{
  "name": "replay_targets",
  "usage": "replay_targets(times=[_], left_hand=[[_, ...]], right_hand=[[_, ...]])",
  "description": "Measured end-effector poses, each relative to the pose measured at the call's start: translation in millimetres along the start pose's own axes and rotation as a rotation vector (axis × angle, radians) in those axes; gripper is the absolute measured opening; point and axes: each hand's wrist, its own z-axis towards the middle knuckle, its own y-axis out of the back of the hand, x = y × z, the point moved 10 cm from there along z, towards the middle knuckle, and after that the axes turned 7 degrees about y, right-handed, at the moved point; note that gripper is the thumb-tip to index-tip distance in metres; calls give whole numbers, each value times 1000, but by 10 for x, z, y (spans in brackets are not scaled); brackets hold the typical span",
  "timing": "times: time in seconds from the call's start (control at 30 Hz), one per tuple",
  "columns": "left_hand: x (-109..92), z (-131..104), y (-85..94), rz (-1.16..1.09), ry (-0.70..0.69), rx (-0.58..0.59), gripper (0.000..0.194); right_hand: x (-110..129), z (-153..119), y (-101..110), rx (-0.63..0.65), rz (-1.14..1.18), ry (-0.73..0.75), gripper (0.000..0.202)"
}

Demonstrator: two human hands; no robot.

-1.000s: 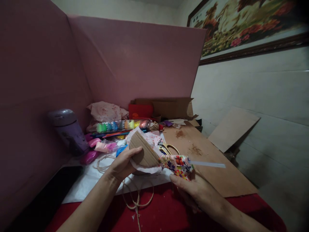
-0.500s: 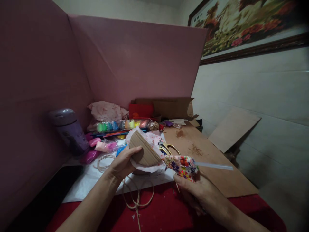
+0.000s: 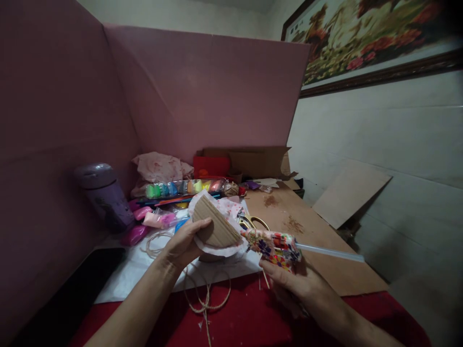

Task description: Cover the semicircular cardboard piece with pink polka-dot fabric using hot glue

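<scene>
Left hand (image 3: 183, 245): grip closed on ribbed, half-round cardboard (image 3: 214, 227), mid-frame; right hand (image 3: 294, 284): gripping floral-patterned glue gun (image 3: 273, 246). Centre-left: clear pack (image 3: 181, 187), coloured lumps (image 3: 154, 191) inside.

Red-covered table (image 3: 246, 313): white sheet (image 3: 119, 279), brown board (image 3: 311, 231), loose twine (image 3: 206, 306) on top.

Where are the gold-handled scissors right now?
In the head view, the scissors are just right of centre, beyond the flowery glue gun in the right hand and right of the cardboard piece in the left hand.
</scene>
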Motion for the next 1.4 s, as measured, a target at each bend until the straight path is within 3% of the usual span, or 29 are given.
replay_targets(times=[0.3, 0.83, 1.4], left_hand=[[39, -4, -12, 18, -3, 17, 40], [32, -16, -50, -39, -28, 72, 47], [49, 22, 8, -13, 8, 19, 49]], right_hand=[[-74, 74, 14, -9, 59, 0, 49], [-360, 65, -41, 64, -88, -95, 55], [-169, 48, 13, 36, -99, -63, 57]])
